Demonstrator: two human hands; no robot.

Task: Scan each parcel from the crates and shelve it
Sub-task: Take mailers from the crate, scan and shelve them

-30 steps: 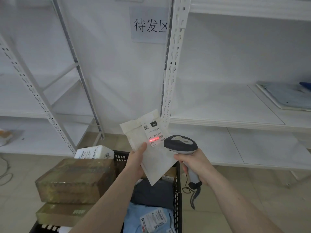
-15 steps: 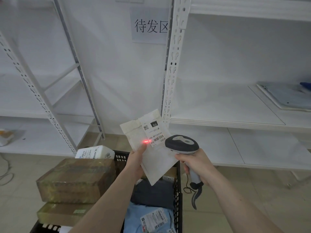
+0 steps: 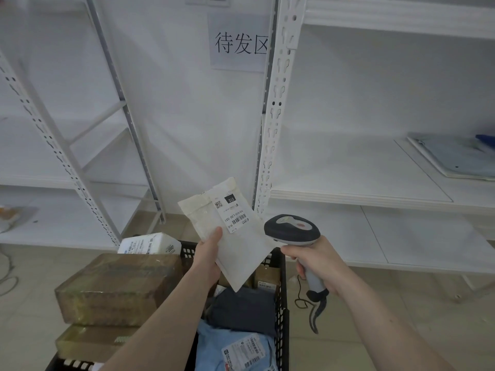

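Right now the left hand (image 3: 207, 254) pinches a white mailer (image 3: 235, 245) at frame centre, above the black crate (image 3: 281, 290); the right hand (image 3: 313, 259) grips the scanner (image 3: 292, 230) beside it. Beyond, the white shelf (image 3: 348, 194) waits. A thumb-only pinch could let the mailer slip back.

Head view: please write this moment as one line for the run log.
left hand: holds white padded envelope, label up | right hand: grips barcode scanner beside label | red beam: none visible | parcel: not yet shelved

White shelf (image 3: 348, 183) bears flat grey-blue parcel (image 3: 452, 159) at right; black crate (image 3: 281, 303) of parcels stands on tiled floor (image 3: 334, 344)
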